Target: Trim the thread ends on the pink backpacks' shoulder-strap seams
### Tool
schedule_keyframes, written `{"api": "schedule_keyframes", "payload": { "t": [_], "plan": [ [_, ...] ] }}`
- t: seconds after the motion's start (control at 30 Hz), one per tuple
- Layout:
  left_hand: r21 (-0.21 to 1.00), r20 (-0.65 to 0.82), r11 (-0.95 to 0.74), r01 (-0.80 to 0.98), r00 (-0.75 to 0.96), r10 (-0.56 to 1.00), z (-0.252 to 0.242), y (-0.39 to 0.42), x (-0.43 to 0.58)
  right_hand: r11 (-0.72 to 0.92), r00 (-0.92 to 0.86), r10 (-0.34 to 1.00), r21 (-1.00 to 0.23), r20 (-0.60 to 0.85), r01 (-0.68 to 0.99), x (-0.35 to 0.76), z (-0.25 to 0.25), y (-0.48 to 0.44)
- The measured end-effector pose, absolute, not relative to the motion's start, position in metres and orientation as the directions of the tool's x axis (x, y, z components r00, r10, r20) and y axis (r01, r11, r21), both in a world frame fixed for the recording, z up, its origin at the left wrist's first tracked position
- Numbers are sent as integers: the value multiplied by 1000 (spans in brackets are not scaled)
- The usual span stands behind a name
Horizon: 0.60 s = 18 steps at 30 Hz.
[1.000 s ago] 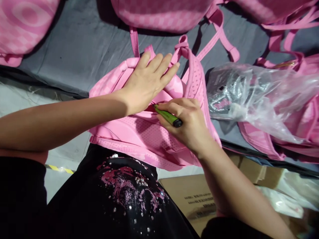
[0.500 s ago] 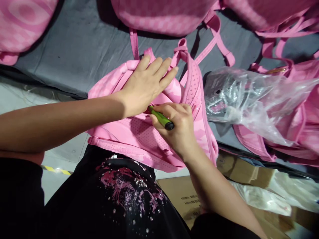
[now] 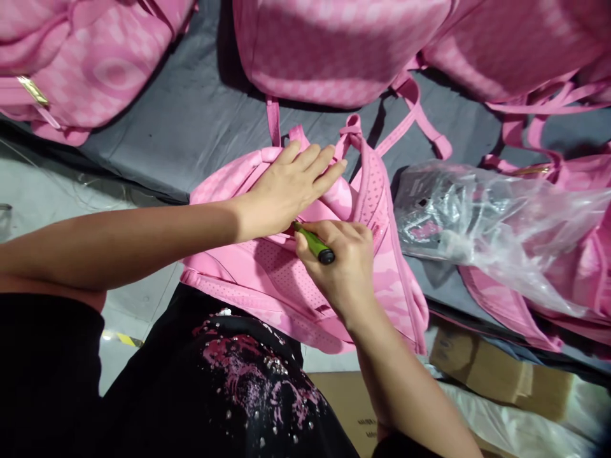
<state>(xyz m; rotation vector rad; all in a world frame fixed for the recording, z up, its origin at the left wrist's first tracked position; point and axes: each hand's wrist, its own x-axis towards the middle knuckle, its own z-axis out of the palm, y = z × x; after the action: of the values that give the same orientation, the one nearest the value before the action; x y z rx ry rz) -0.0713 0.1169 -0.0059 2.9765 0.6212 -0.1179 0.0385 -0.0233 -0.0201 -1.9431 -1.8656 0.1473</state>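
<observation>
A pink backpack (image 3: 267, 273) lies back-up at the near edge of a grey-covered table (image 3: 191, 121), hanging over onto my lap. My left hand (image 3: 286, 187) rests flat on its upper part, fingers stretched out and close together. My right hand (image 3: 341, 261) is closed round a green marker with a black end (image 3: 315, 245), its tip hidden under my left palm against the fabric. The backpack's mesh straps (image 3: 370, 178) rise just right of my hands.
Other pink backpacks lie at the far left (image 3: 95, 63), far middle (image 3: 334, 44) and right (image 3: 587, 242). A crumpled clear plastic bag (image 3: 482, 216) sits on the right one. Cardboard boxes (image 3: 482, 369) stand below the table edge. The floor (image 3: 48, 191) shows at left.
The view has tilted so more of the far backpacks show. My right hand with the marker has shifted slightly left, closer under my left palm. My left hand stays flat.
</observation>
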Motion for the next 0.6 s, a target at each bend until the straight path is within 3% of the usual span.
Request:
{"api": "schedule_keyframes", "payload": {
  "t": [0.13, 0.3, 0.4, 0.6],
  "plan": [
    [4, -174, -943, 332, 929, 327, 5, 126, -92, -22, 133, 954, -383, 267, 924, 41, -19, -32],
    [-34, -222, -864, 502, 840, 496, 14, 127, -119, 76, 147, 940, -608, 307, 790, 20, -29, -26],
    [-28, -187, -850, 526, 832, 522, 11, 121, -119, 160, 189, 905, -718, 380, 677, 2, -43, -16],
    [-55, -266, -822, 567, 785, 559, 12, 119, -108, 199, 235, 869, -743, 435, 639, -3, -57, -15]
  ]
}}
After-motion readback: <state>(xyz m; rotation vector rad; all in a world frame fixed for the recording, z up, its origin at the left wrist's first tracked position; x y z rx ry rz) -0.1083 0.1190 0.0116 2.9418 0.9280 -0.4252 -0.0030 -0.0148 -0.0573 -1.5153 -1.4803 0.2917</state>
